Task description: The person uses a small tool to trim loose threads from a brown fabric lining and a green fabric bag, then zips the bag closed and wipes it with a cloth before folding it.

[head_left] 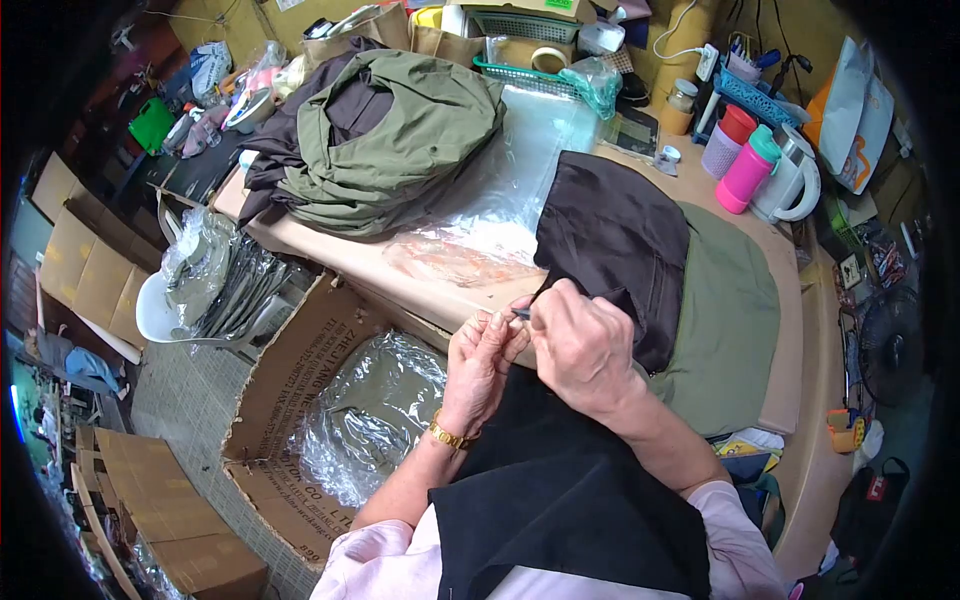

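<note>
1. Bare left hand (480,352) and bare right hand (585,350) meet at centre, fingers pressed together, pinching a small dark piece (521,313) too hidden to identify.
2. As far as it shows, the small dark piece runs roughly crosswise, from the right fist toward the left fingertips.
3. Dark brown and olive-green fabric garment (665,270) lies spread on the tan tabletop (335,250), just beyond the grip and to its right, the right hand nearer; whether its edge reaches the fingers cannot be told.
4. Long axis of the garment slants from far left to near right, its olive end pointing rightward.
5. Brown cardboard box (290,380) holding clear plastic-wrapped goods (375,410) stands left of the hands.
</note>
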`<action>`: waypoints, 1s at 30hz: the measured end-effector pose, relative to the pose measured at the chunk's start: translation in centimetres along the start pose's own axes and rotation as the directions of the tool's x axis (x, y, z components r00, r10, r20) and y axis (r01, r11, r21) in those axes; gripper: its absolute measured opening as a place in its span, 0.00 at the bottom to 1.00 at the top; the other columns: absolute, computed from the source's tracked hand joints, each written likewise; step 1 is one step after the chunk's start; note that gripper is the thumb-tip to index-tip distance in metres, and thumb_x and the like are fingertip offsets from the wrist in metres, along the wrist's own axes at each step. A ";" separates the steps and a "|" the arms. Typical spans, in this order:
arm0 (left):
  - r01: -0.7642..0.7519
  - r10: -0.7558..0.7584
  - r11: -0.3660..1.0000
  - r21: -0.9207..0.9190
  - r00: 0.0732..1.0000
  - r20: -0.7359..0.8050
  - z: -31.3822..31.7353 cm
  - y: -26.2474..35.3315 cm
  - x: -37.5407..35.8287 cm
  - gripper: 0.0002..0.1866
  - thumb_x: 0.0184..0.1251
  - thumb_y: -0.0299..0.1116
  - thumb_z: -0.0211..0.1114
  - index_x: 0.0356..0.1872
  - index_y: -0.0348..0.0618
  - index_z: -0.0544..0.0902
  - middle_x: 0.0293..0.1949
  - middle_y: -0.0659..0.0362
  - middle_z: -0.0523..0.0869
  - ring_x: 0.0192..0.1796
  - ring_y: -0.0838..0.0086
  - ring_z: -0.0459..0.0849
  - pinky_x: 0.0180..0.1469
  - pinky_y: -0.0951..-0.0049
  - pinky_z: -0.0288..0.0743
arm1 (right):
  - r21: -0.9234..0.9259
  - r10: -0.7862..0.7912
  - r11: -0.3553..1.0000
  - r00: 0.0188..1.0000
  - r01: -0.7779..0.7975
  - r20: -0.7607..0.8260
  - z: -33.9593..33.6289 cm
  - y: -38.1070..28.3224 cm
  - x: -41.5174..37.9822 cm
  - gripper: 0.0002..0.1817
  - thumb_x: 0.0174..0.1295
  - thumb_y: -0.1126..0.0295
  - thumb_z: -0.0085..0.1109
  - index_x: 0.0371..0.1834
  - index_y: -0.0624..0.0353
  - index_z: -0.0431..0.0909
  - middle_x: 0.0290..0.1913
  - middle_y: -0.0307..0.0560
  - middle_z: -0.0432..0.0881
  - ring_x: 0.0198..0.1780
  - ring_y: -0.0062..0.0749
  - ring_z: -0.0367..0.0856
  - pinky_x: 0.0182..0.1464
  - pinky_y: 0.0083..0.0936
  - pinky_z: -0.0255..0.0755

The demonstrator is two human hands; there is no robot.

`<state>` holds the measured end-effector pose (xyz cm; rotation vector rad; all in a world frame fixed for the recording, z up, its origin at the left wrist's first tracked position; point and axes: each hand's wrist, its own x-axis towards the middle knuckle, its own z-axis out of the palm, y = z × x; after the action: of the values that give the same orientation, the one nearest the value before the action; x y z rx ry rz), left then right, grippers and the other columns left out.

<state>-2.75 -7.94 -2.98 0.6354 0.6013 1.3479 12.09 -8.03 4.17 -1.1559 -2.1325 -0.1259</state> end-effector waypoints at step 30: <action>-0.117 0.475 0.692 0.712 0.817 -0.327 -17.1 3.9 1.6 0.06 0.75 0.33 0.65 0.43 0.44 0.80 0.29 0.68 0.78 0.33 0.87 0.74 0.30 0.86 0.67 | 0.110 0.383 0.906 0.901 -0.410 0.201 5.1 8.8 -7.4 0.13 0.58 0.73 0.67 0.46 0.59 0.79 0.44 0.50 0.83 0.44 0.49 0.86 0.46 0.42 0.78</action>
<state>-17.47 -4.73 -12.09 1.0157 1.5062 1.6266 18.77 -5.97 -6.29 -1.5308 -1.9631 0.3295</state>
